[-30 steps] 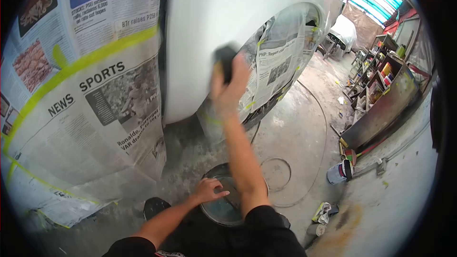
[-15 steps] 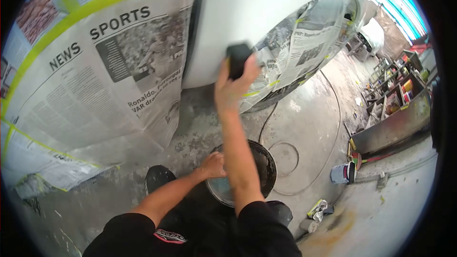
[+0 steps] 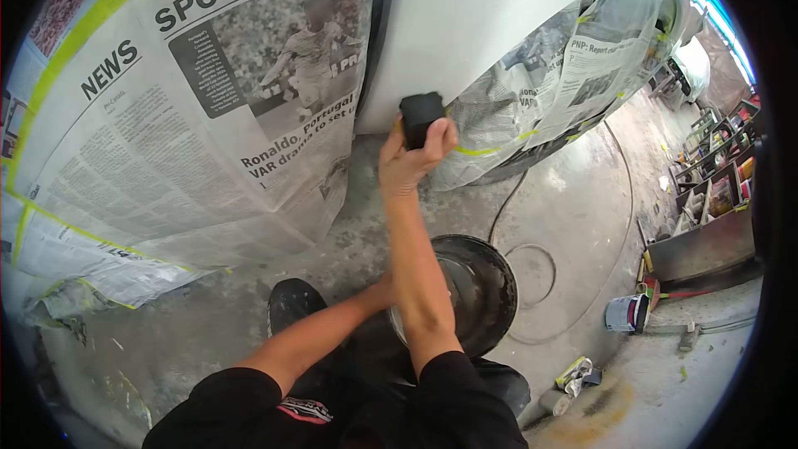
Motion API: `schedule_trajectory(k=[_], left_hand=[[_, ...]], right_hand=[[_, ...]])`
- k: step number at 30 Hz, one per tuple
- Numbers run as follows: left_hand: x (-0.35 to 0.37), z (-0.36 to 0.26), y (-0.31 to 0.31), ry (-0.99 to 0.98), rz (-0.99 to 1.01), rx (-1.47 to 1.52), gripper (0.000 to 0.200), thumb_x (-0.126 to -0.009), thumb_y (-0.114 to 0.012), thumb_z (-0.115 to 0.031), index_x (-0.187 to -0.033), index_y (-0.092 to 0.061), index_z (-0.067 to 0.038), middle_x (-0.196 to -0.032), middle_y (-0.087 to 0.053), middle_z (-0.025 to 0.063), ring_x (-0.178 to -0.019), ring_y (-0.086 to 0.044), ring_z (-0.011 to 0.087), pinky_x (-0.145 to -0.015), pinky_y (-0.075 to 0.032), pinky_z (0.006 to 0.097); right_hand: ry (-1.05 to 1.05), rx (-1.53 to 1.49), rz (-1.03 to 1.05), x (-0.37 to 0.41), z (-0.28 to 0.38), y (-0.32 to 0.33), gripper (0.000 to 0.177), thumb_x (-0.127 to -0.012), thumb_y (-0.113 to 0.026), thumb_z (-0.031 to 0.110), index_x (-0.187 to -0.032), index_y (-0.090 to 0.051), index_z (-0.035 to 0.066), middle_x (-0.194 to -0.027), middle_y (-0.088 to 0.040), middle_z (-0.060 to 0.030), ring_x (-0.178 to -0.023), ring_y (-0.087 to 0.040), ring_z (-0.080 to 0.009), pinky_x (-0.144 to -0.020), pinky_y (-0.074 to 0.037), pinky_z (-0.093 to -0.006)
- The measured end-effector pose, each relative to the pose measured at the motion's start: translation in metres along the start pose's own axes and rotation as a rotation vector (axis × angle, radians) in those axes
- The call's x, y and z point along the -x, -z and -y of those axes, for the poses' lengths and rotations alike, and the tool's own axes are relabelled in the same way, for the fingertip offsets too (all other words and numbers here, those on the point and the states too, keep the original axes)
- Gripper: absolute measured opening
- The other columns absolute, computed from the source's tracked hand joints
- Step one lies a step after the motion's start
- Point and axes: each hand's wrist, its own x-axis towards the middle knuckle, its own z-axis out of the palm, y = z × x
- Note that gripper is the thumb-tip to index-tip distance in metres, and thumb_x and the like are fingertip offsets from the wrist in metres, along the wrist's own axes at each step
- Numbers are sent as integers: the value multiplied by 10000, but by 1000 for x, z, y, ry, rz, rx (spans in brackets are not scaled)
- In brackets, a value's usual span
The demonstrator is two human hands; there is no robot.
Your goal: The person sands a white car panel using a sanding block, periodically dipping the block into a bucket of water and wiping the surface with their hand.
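Note:
My right hand (image 3: 416,154) is closed around a black sanding block (image 3: 422,114), fingers on its sides. The block is at the lower part of a glossy white car panel (image 3: 449,25), beside the newspaper-masked wheel (image 3: 532,83); whether it touches the panel is hard to tell. Below, a round dark bucket (image 3: 504,295) stands on the floor between my feet, its inside wet-looking. My left hand (image 3: 382,289) is at the bucket's left rim, its fingers hidden behind my right forearm.
Newspaper (image 3: 166,141) edged with yellow-green tape covers the left side. A thin hose (image 3: 553,270) curls over the concrete floor. On the right are a cluttered metal rack (image 3: 702,237), a paint can (image 3: 625,313) and a crumpled wrapper (image 3: 575,374).
My right hand has moved slightly down the panel with the block. The view has shifted, so the car and bucket sit further right. My left hand has gone behind my right forearm.

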Motion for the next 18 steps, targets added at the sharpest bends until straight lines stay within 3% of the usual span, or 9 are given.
schedule_trajectory(k=[3,6,8,11,14,16,18], left_hand=[[27,44,-42,147,-75,174,504,-884,-820,-381,-1243,-688,-53,-1220,-697,165,-1124,-649,348,-988,-503,456],[17,29,-30,196,-8,186,431,-883,-829,-388,-1125,-714,-50,-1128,-701,134,-1013,-650,323,-916,-512,441],[-19,-39,29,272,149,65,396,-872,-842,-379,-1043,-712,-46,-1054,-694,113,-930,-643,298,-852,-517,425],[-17,-37,23,105,-82,0,332,-870,-843,-351,-893,-673,-67,-903,-655,80,-837,-612,261,-756,-487,405],[-7,-11,-4,111,-182,142,328,-887,-825,-348,-870,-653,-69,-892,-651,70,-801,-600,255,-756,-481,398],[-13,-28,13,154,-107,108,328,-895,-817,-356,-877,-662,-68,-893,-657,70,-812,-617,260,-769,-487,403],[-16,-31,22,143,-67,94,343,-891,-822,-360,-879,-663,-56,-879,-656,77,-814,-623,260,-762,-492,404]], right_hand=[[22,67,14,-61,11,2,757,-909,-785,99,-1556,-392,124,-1310,-543,-278,-1103,-568,-435,-898,-458,-504],[-41,44,0,-33,15,-2,747,-933,-766,114,-1566,-370,138,-1302,-556,-285,-1108,-566,-433,-896,-452,-505],[-10,73,14,17,14,-2,731,-951,-749,130,-1569,-359,144,-1299,-563,-287,-1109,-567,-429,-897,-447,-508],[26,80,66,16,10,1,694,-975,-721,157,-1564,-354,149,-1314,-563,-292,-1115,-567,-421,-910,-438,-516],[47,107,64,-31,18,0,649,-991,-691,177,-1552,-366,145,-1332,-556,-295,-1106,-568,-421,-906,-433,-520],[29,71,29,-25,19,-4,682,-955,-703,151,-1552,-376,171,-1357,-542,-286,-1082,-570,-424,-890,-426,-515],[56,45,87,18,19,3,739,-932,-746,87,-1562,-361,117,-1337,-517,-257,-1115,-552,-404,-925,-437,-512]])
